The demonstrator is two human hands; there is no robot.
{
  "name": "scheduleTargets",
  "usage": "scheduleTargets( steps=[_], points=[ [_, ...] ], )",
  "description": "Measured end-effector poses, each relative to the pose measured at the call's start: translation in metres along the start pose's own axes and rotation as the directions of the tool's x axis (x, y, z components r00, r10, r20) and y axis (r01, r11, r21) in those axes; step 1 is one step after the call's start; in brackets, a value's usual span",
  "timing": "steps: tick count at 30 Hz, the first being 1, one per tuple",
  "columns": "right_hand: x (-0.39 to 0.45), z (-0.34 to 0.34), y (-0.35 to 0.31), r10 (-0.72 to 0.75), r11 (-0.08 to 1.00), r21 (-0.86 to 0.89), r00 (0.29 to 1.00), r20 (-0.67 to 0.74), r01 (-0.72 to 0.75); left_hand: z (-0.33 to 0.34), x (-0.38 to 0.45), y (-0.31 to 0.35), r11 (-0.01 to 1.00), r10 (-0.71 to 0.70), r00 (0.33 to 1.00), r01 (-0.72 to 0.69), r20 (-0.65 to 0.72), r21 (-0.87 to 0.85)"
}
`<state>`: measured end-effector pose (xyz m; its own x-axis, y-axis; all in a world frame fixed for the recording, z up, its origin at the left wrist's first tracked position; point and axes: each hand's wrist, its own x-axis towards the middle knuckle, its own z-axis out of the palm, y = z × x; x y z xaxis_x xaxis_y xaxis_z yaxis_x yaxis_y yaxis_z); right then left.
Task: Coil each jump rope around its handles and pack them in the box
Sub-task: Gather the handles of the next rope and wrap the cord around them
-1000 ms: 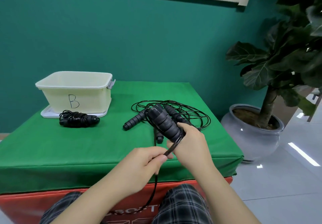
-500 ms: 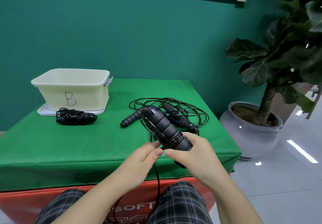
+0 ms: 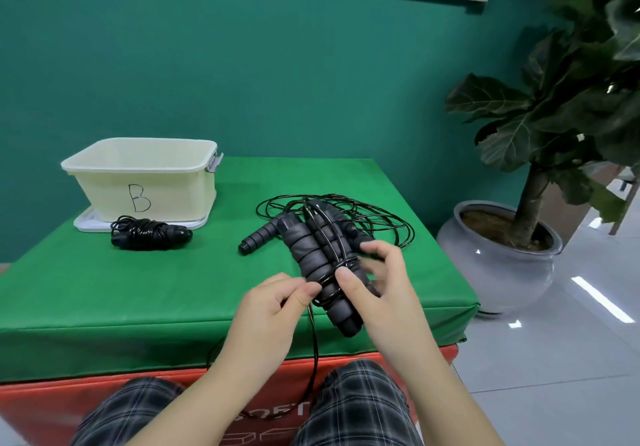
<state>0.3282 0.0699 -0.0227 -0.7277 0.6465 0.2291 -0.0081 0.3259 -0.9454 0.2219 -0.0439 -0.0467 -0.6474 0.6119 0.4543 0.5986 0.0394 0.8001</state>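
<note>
R fingers (image 3: 349, 281): thumb pressed on top of the paired handles (image 3: 320, 265), other fingers curled round behind, so clamped tight on both grips. I'm holding the bundle up just above the surface (image 3: 104, 289), tips pointing away from me.
L fingers (image 3: 304, 289): pinched together on the cord (image 3: 314, 338) right beside the handles, thumb + index closed on it, feeding a wrap.
right hand (image 3: 377, 293): near the front edge, wrist coming in from lower right.
left hand (image 3: 273, 307): touching distance from the right one, fingertips nearly meet at the wrap point.
wraps so far: only a few turns round the middle of the handles, imo barely started. Lots of cord hangs down btwn my knees and loops under the surface edge, can't see where it ends.
coiled rope (image 3: 149, 234): one already wound, lying on the surface just in front of the box, not packed yet.
loose rope (image 3: 374, 217): third one, uncoiled tangle behind my hands, one handle sticking out to the left.
box (image 3: 145, 182): marked B, back left, sitting on its lid. Can't see anything in it from this angle.
progress: roughly 1 of 3 coiled, 2nd in hand, 0 visibly boxed. Left: finish this wind, do the tangle, drop all three in.
</note>
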Motion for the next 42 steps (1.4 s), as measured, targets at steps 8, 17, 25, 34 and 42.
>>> scheduleTargets(
  steps=[8,17,25,34,42],
  points=[
    [-0.002,0.004,-0.004,-0.184,0.936,-0.292,0.980,0.073,0.198,-0.011,0.001,0.012,0.985,0.114,0.988,-0.099,-0.100,0.145],
    [-0.001,0.001,-0.003,-0.172,0.918,-0.354,0.984,0.046,0.177,-0.011,-0.002,0.027,0.988,0.143,0.990,-0.144,0.017,0.048],
    [-0.005,0.000,-0.009,-0.151,0.970,-0.199,0.988,-0.025,0.143,-0.017,-0.001,0.026,0.999,-0.015,0.989,0.021,0.150,-0.045],
    [-0.006,0.007,-0.006,-0.081,0.996,-0.046,0.996,0.032,0.082,-0.012,0.012,0.010,0.983,-0.141,0.979,0.157,0.146,-0.099],
    [-0.006,0.009,-0.007,-0.017,0.985,0.174,0.999,0.027,0.012,-0.015,0.012,0.017,0.982,-0.097,0.991,0.111,0.096,-0.152]
  ],
)
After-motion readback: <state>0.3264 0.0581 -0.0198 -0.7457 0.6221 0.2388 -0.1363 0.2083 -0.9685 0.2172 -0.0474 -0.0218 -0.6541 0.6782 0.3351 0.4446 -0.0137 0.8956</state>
